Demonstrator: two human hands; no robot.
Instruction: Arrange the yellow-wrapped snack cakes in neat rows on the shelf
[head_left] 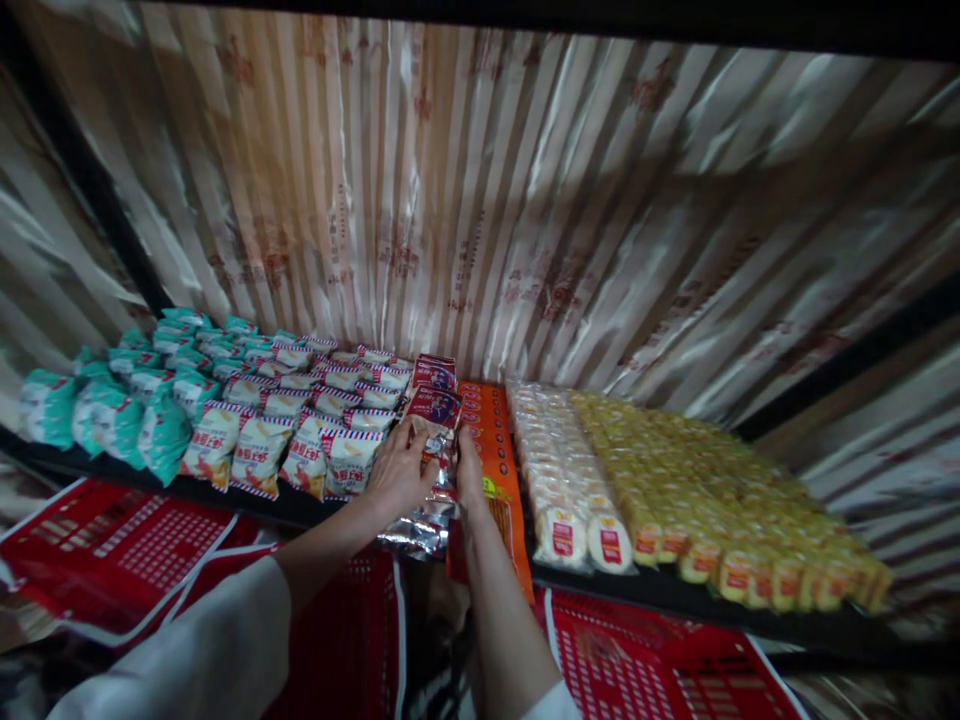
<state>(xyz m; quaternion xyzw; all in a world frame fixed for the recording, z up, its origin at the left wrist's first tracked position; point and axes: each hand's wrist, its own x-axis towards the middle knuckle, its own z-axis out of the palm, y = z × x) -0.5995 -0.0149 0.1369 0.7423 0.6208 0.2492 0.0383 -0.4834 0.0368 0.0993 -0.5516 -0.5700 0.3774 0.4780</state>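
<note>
A dark shelf point(675, 590) carries rows of snack packets. Both my hands reach to a stack of dark red and silver packets point(433, 410) in the middle of the shelf. My left hand point(401, 470) curls its fingers over the left side of the stack. On the stack's right side, my right hand point(469, 470) presses against it, beside an orange box point(491, 440). Silver packet ends point(420, 530) hang over the shelf's front edge below my hands.
Teal packets point(112, 410) and white packets with red-blue edges point(300, 420) fill the left of the shelf. Clear-wrapped round cakes point(562, 480) and yellow rolls point(712, 500) fill the right. Red plastic baskets point(112, 550) sit below. A striped curtain point(480, 200) hangs behind.
</note>
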